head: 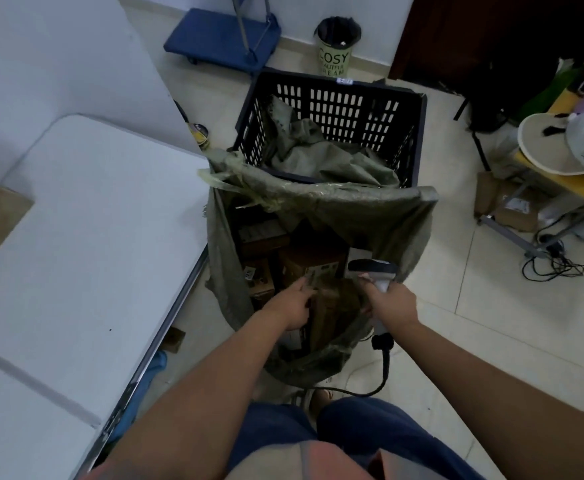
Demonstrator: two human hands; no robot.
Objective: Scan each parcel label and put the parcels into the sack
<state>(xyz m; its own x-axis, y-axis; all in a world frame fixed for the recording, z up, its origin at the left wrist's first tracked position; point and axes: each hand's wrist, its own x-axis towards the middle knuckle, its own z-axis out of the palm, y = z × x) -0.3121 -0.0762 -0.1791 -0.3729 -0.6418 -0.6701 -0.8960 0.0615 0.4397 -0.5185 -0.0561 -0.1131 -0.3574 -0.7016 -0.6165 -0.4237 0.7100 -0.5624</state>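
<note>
Green woven sack (384, 216) open before me, left hand (294, 306) fingers relaxed over brown parcel (332, 306), right hand (396, 303) gripping scanner (375, 271).

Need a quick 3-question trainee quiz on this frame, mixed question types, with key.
1. True or false: the right hand grips the grey handheld barcode scanner.
2. Where is the left hand? A) over the open mouth of the green woven sack, at the brown cardboard parcels inside; B) flat on the white folding table; C) on the blue platform trolley.
3. Fill in: behind the sack stands a black slotted plastic ____.

Key: 1 true; 2 A; 3 crate.
</note>
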